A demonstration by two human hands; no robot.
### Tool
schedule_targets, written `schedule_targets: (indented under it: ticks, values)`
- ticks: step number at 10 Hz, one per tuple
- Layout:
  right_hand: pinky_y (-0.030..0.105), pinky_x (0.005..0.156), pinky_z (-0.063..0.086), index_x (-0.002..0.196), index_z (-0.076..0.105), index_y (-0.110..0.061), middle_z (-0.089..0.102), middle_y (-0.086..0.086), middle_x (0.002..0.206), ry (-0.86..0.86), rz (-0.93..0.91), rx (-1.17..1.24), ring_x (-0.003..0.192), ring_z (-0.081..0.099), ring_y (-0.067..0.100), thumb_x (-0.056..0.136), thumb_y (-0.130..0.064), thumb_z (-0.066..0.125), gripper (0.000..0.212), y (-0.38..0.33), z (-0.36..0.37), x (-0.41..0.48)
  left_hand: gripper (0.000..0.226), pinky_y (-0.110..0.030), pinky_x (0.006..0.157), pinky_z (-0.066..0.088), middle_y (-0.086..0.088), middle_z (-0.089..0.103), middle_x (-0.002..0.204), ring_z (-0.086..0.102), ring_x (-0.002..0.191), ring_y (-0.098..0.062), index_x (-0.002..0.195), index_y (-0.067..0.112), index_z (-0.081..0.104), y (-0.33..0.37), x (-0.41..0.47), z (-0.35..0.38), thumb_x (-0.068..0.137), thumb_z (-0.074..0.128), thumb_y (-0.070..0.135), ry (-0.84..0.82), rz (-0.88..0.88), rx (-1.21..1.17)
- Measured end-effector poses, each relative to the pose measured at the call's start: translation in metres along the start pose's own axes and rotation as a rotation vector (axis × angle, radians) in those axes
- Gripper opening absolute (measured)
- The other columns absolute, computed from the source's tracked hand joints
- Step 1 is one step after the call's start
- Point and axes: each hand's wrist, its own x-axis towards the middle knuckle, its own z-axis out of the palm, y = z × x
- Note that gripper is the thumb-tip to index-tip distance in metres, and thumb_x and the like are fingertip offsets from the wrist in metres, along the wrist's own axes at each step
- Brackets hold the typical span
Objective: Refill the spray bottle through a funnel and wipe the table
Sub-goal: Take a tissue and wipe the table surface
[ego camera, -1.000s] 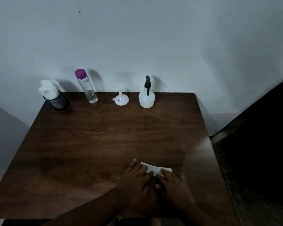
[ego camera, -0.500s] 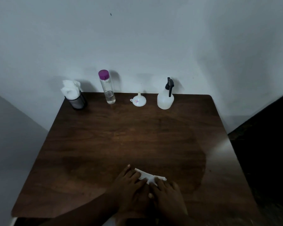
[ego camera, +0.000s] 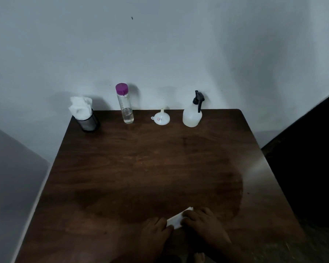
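The tissue [ego camera: 176,221] lay pressed against the worktop [ego camera: 141,168] — left hand [ego camera: 156,231] on its left end, right hand [ego camera: 204,224] on its right, fingers [ego camera: 190,217] flat and close together.

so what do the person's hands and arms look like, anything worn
Both bare: the left hand and right hand wear no gloves, and no sleeves show on the forearms. No ring or watch shows, though the light is dim.
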Motion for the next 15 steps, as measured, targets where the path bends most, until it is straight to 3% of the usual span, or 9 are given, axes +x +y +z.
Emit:
schedule_targets:
  ticks: [1, 3, 4, 5, 6, 8, 9, 12, 15]
  values:
    - [0.023, 0.082, 0.035, 0.087, 0.072, -0.038, 0.068, -0.020, 0.097, 0.036, 0.000, -0.017, 0.080, 0.064, 0.001, 0.072, -0.042, 0.068, 0.017, 0.002, 0.002, -0.001, 0.029, -0.013, 0.054, 0.053, 0.014, 0.075, 0.069, 0.071, 0.060, 0.000, 0.073, 0.034, 0.084, 0.006, 0.006, -0.001, 0.056, 0.090, 0.057, -0.034, -0.020, -0.043]
    - [0.027, 0.067, 0.030, 0.071, 0.065, -0.032, 0.062, -0.014, 0.072, 0.115, 0.015, -0.059, 0.061, 0.060, 0.008, 0.067, -0.037, 0.073, 0.010, 0.010, 0.003, -0.011, 0.035, -0.020, 0.046, 0.045, 0.000, 0.068, 0.051, 0.066, 0.043, -0.008, 0.051, 0.019, 0.077, 0.024, 0.018, -0.008, 0.086, 0.077, 0.017, 0.186, -0.245, -0.099]
    - [0.024, 0.070, 0.035, 0.073, 0.071, -0.033, 0.069, -0.016, 0.076, 0.113, 0.138, 0.046, 0.067, 0.065, 0.006, 0.067, -0.038, 0.065, 0.010, 0.018, -0.003, -0.020, 0.033, -0.014, 0.082, 0.048, -0.030, 0.077, 0.077, 0.079, 0.082, -0.006, 0.058, -0.008, 0.076, 0.043, 0.026, 0.014, 0.078, 0.061, -0.028, 0.262, -0.549, -0.946]
    - [0.017, 0.080, 0.045, 0.099, 0.075, -0.030, 0.072, -0.012, 0.103, 0.084, 0.356, 0.388, 0.094, 0.066, 0.007, 0.087, -0.028, 0.063, 0.017, 0.039, -0.005, -0.044, 0.019, -0.011, 0.089, 0.047, 0.003, 0.081, 0.094, 0.072, 0.095, -0.001, 0.080, 0.015, 0.086, 0.066, 0.052, 0.017, 0.079, 0.081, -0.003, 0.156, -0.654, -0.911]
    - [0.013, 0.078, 0.047, 0.098, 0.074, -0.027, 0.072, -0.009, 0.102, 0.163, 0.604, 0.720, 0.095, 0.066, 0.007, 0.091, -0.019, 0.068, 0.013, 0.054, -0.005, -0.065, 0.015, -0.028, 0.092, 0.056, -0.004, 0.079, 0.099, 0.072, 0.100, -0.015, 0.092, 0.008, 0.082, 0.081, 0.078, -0.002, 0.087, 0.077, -0.005, 0.149, -0.778, -1.041]
    - [0.019, 0.066, 0.056, 0.084, 0.079, -0.015, 0.080, -0.003, 0.081, 0.426, 0.906, 1.250, 0.075, 0.074, 0.007, 0.087, 0.003, 0.072, 0.020, 0.088, -0.021, -0.094, 0.015, -0.018, 0.067, 0.057, -0.004, 0.081, 0.081, 0.075, 0.073, -0.008, 0.087, 0.006, 0.079, 0.126, 0.151, -0.009, 0.088, 0.075, -0.009, 0.165, -0.837, -1.292]
    - [0.015, 0.060, 0.054, 0.086, 0.079, -0.011, 0.079, -0.002, 0.077, 0.572, 0.978, 1.389, 0.068, 0.073, 0.003, 0.086, 0.004, 0.072, 0.016, 0.110, -0.031, -0.110, 0.014, -0.036, 0.071, 0.059, -0.016, 0.081, 0.084, 0.073, 0.076, -0.023, 0.087, 0.001, 0.078, 0.149, 0.188, -0.010, 0.087, 0.074, -0.012, 0.187, -0.857, -1.406]
    - [0.035, 0.073, 0.061, 0.096, 0.079, -0.008, 0.079, 0.012, 0.089, 0.949, 1.160, 1.701, 0.083, 0.077, 0.028, 0.089, 0.001, 0.070, 0.015, 0.184, -0.035, -0.152, 0.009, -0.016, 0.058, 0.057, -0.005, 0.082, 0.077, 0.076, 0.066, -0.008, 0.093, 0.000, 0.076, 0.215, 0.296, -0.016, 0.091, 0.072, -0.008, 0.161, -0.828, -1.549]
    - [0.041, 0.081, 0.059, 0.097, 0.078, -0.008, 0.077, 0.019, 0.096, 1.265, 1.256, 1.832, 0.089, 0.075, 0.034, 0.091, 0.003, 0.065, 0.018, 0.266, -0.028, -0.176, 0.009, -0.025, 0.068, 0.063, -0.012, 0.082, 0.087, 0.079, 0.077, -0.019, 0.097, 0.003, 0.075, 0.264, 0.395, -0.004, 0.095, 0.068, -0.003, 0.077, -0.809, -1.596]
